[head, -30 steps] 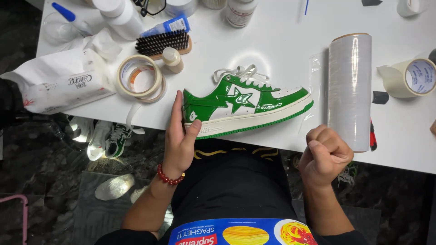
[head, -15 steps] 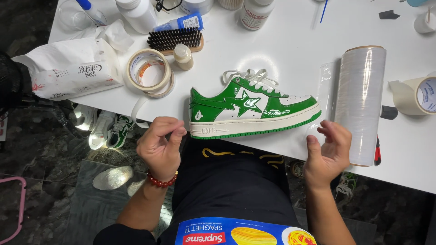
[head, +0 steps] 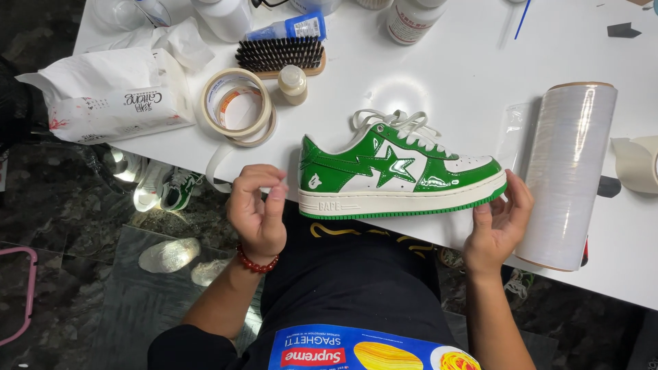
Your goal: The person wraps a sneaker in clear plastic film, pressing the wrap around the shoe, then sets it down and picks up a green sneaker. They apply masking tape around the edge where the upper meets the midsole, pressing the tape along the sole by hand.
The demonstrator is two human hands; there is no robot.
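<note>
Head view, looking down: green-and-white sneaker sitting upright on its sole at the near edge of the white surface, side panel facing the camera, toe pointing right, probably set there for a clear look along its flank. Right hand cupping the toe end, fingers spread against the sole, steadying more than gripping. Left hand hovering just off the heel, not touching, fingers curled narrow with thumb and fingertips pinched together; whether anything tiny sits between them, cannot tell. Film roll lying just right of the toe, close at hand. Tape rolls, brush and small bottle resting behind the heel, well within reach.

Against half a second ago: right hand now moved up onto the toe from the surface edge, left hand risen nearer the heel, sneaker staying put.
</note>
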